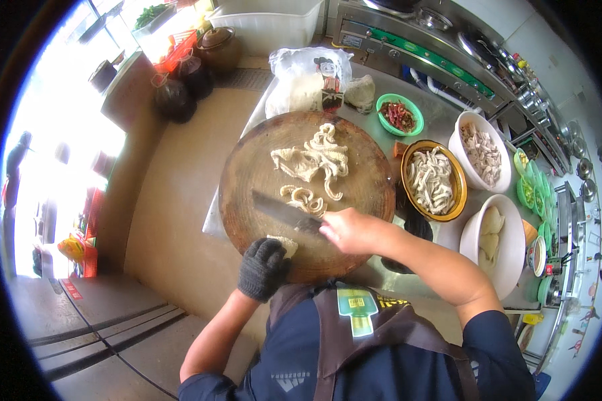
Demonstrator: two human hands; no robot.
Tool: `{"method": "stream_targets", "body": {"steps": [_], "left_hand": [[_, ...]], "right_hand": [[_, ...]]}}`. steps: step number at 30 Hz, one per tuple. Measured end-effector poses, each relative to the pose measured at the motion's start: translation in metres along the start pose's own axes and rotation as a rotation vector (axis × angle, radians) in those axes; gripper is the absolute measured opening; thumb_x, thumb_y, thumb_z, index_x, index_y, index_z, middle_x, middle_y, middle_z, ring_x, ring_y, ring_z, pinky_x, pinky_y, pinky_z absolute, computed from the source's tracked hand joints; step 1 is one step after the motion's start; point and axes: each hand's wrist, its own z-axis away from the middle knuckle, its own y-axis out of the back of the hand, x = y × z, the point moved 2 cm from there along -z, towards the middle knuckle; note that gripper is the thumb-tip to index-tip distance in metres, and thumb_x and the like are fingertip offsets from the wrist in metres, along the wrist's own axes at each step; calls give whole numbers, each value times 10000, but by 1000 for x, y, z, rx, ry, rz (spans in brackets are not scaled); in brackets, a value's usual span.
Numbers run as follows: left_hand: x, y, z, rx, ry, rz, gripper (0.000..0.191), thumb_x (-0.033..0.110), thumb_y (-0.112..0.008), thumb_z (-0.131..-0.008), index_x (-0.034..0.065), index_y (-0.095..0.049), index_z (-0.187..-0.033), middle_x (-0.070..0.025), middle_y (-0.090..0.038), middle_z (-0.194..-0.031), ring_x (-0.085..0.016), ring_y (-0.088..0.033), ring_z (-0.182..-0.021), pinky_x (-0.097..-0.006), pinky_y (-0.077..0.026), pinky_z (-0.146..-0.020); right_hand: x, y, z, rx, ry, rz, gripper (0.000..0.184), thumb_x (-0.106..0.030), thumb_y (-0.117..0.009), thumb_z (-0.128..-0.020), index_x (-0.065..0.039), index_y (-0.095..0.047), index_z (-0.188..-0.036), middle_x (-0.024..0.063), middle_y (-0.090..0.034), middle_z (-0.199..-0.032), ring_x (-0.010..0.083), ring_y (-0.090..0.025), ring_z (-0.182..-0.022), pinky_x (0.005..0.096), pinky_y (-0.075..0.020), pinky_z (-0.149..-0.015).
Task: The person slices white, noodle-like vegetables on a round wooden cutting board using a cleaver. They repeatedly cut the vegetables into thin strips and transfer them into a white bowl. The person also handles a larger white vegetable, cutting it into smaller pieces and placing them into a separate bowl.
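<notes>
My right hand [348, 230], bare, grips a cleaver [286, 210] whose dark blade reaches left over a round wooden chopping block [250, 165]. In a dark grey knitted glove, my left hand [264, 268] presses a pale, bumpy piece of what looks like tripe [284, 245] against the block's near edge. Just beyond the blade lie curled cut strips [301, 198], partly covered by it. Farther up the block rests a larger heap of the same pale meat [313, 155], with loose strips around it.
Right of the block stand a brown-rimmed bowl of pale strips [433, 181], white tubs [504, 173] of meat and a green basket of dried red chillies [400, 114]. A plastic bag [306, 80] sits beyond the block. Dark bags [174, 98] rest at left; a steel stove [421, 55] spans the back.
</notes>
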Motion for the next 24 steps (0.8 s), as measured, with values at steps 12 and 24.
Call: {"method": "stream_targets", "body": {"steps": [12,24], "left_hand": [[-16,-17,-32,-76,-122,-55,261,141,-702,-733,68,-688,-983,-154,-659,-1021,-386,-631,-949,-488,-533,-791],[-35,-29,-21,-244,64,72,220,152,-643,-830,99,-724,-1027,-109,-661,-1095,-350,-611,-1028,-460,-519,-871]], "right_hand": [[-4,1,43,49,78,-94,221,-204,-555,-1008,14,-523,-993,260,-643,-799,472,-647,-774,514,-512,-683],[-36,-1,17,92,177,29,174,-142,-533,-987,22,-474,-983,263,-620,-694,458,-651,-678,512,-520,-595]]}}
